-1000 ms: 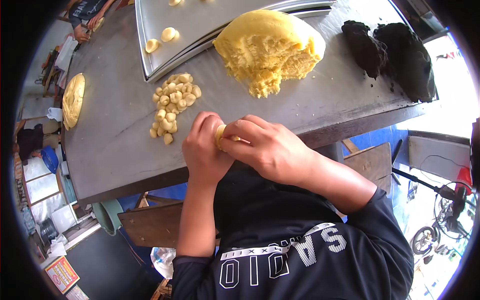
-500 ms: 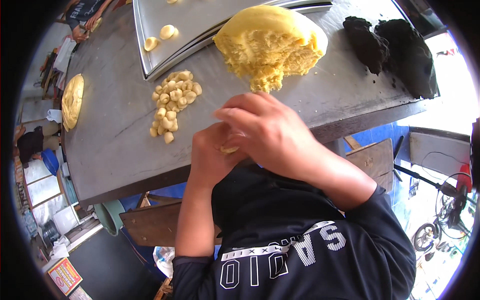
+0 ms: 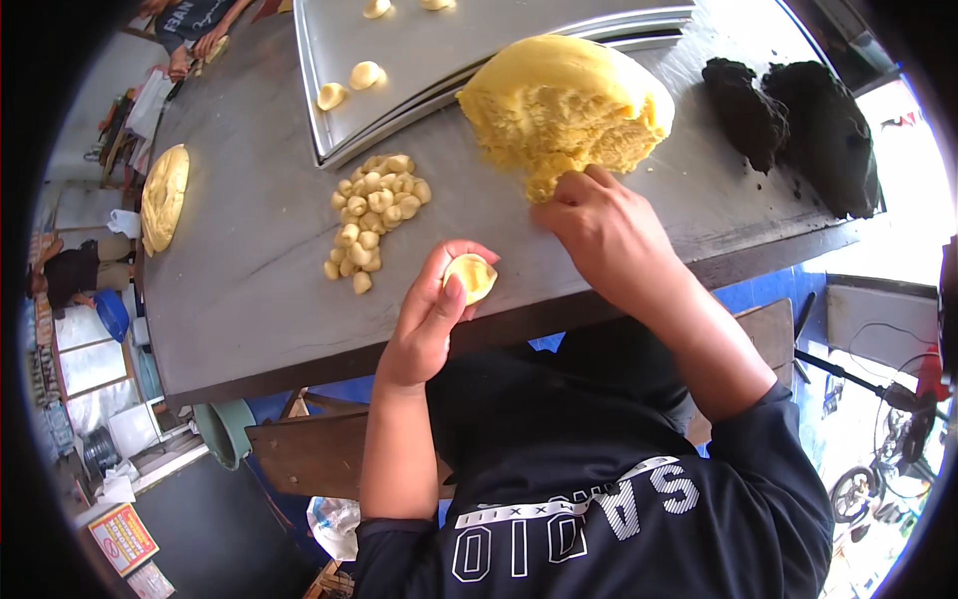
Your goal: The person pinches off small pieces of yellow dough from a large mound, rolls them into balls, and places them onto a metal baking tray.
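My left hand [image 3: 423, 324], near the table's front edge, holds a small, hollowed piece of pale dough [image 3: 473, 274] with the thumb against its near side. Closed fingers of my right hand [image 3: 617, 225] pinch at the ragged lower edge of a large yellow dough mass [image 3: 574, 75]; the hand itself hides the fingertips. A heap of small pale dough balls [image 3: 384, 203] lies on the table to the far left of my left hand.
Stacked metal trays [image 3: 439, 60] with several round dough pieces sit at the back of the grey table [image 3: 239, 290]. Dark lumps of dough [image 3: 823, 140] lie at right, a flat yellow dough piece [image 3: 166, 200] at left. Another person's hand [image 3: 208, 42] shows at upper left.
My hands were together over a small dough piece and have parted. The right moved up and right to the yellow dough; the left now shows the hollowed piece. The whole view has shifted slightly.
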The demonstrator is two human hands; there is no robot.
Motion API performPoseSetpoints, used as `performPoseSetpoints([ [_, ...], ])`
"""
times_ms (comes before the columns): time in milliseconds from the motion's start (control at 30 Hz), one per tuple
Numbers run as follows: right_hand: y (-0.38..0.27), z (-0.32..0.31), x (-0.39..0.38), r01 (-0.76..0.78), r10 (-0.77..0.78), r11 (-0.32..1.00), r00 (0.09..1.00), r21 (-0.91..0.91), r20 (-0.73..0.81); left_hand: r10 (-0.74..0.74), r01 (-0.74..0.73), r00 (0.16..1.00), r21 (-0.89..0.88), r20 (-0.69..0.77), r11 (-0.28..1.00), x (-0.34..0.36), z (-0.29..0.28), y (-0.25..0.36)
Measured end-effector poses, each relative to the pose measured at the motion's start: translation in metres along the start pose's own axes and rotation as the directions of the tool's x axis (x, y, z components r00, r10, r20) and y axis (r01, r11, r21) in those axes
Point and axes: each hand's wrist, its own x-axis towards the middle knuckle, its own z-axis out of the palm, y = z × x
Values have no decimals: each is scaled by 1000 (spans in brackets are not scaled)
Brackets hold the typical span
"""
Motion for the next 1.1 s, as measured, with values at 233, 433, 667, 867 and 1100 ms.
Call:
performPoseSetpoints([
  [233, -3, -7, -2, 20, -25, 999, 992, -42, -126, 198, -195, 967, 37, -160, 980, 0, -1, -10],
  [433, -10, -8, -19, -192, 209, 892, 978, 410, 2, 97, -58, 976, 195, -194, 979, 3, 8, -9],
  [667, -11, -2, -21, -28, 29, 999, 999, 41, -31, 37, -13, 974, 105, -223, 994, 3, 4, -11],
  [867, -8, -2, -25, -29, 44, 972, 997, 235, -59, 117, -36, 975, 379, -191, 925, 6, 7, -16],
  [1100, -42, -15, -10, -20, 77, 778, 995, 628, -63, 389, -227, 918, 700, -79, 677, 13, 19, -7],
])
